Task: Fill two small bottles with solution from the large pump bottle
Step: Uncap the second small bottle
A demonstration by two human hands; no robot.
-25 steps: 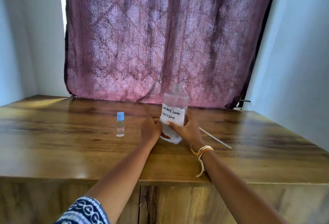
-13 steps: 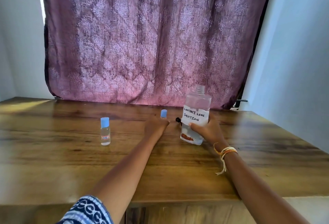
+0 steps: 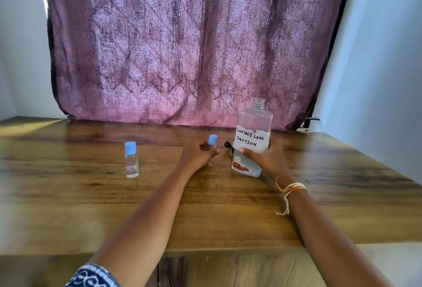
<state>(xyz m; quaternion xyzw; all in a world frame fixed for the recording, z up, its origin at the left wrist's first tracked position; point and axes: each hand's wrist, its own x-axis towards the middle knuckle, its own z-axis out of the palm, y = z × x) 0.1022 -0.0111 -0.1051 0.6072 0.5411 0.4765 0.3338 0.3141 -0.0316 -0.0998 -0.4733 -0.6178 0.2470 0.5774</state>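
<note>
The large clear bottle [image 3: 252, 137], labelled "CONTACT LENS SOLUTION", stands on the wooden table [image 3: 91, 206] with its neck uncapped. My right hand [image 3: 266, 161] grips its lower part. A black pump head [image 3: 229, 146] lies just left of it. One small bottle with a blue cap [image 3: 131, 160] stands alone at the left. A second small bottle [image 3: 212, 140] is behind my left hand [image 3: 198, 155], whose curled fingers touch it; only its blue cap and base show.
A mauve patterned curtain [image 3: 182, 47] hangs behind the table. White walls close in on both sides. The table's front edge runs just below my forearms.
The view has shifted, and the large bottle now stands further right. The second small bottle's cap has come into sight behind my left hand. The white tube beside the bottle is gone from view.
</note>
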